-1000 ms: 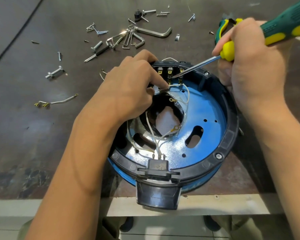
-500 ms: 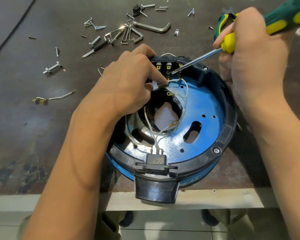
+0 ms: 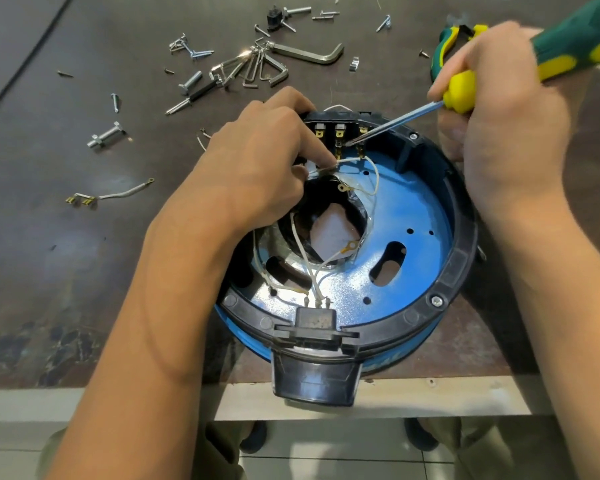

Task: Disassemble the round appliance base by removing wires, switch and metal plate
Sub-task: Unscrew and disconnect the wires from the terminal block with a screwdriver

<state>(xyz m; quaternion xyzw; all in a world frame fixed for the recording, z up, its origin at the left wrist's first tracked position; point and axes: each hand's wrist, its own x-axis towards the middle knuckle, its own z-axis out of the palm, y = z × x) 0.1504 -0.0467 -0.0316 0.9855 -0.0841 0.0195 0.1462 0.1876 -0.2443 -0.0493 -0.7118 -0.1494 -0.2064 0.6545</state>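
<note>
At the switch (image 3: 340,133), left hand (image 3: 257,168) pinches a white wire (image 3: 353,160); right hand (image 3: 499,109) grips the screwdriver (image 3: 459,93)

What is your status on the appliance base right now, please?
Left hand pinches white wire by the switch. Right hand grips screwdriver, tip at the terminals. Round base wires not yet off; nothing in the way.

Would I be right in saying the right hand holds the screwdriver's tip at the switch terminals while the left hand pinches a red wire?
Not quite: the head view shows the wire the left hand pinches is white, not red. The right hand does hold the screwdriver with its tip at the switch terminals.
</note>
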